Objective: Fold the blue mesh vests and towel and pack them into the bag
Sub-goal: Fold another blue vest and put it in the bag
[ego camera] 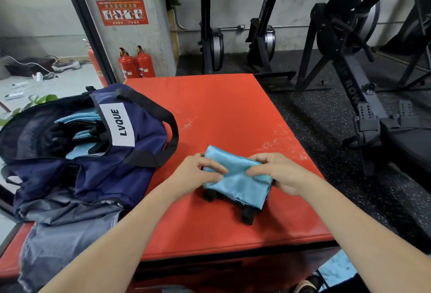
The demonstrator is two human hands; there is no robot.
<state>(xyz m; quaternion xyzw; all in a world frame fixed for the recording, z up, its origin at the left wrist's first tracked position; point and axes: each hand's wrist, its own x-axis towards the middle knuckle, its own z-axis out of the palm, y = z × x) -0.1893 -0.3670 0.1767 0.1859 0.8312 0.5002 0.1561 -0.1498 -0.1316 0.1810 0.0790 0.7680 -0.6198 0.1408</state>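
1. Centrally, near the front edge of the red padded vinyl mat (224,111), lies a folded light-blue mesh vest with black trim (238,183), its black straps poking out at its near side.
2. The left hand (198,173) pinches the vest's left edge, fingers curled over the fabric and thumb on top.
3. The right hand (282,171) grips the vest's right edge, fingers bent over the folded cloth.
4. A navy fabric duffel bag with black handles and a white "LVQUE" label (98,152) sits at the mat's left edge, well apart from the vest; its top gapes open.
5. Inside the bag's opening, more light-blue folded cloth (77,120) shows among dark lining; whether it is vest or towel cannot be told.
6. Beyond the mat's far-left corner stand two red fire extinguishers (136,63) against a grey concrete pillar (126,36).
7. Black rowing machines (349,59) stand on the dark speckled floor past the mat's right edge.
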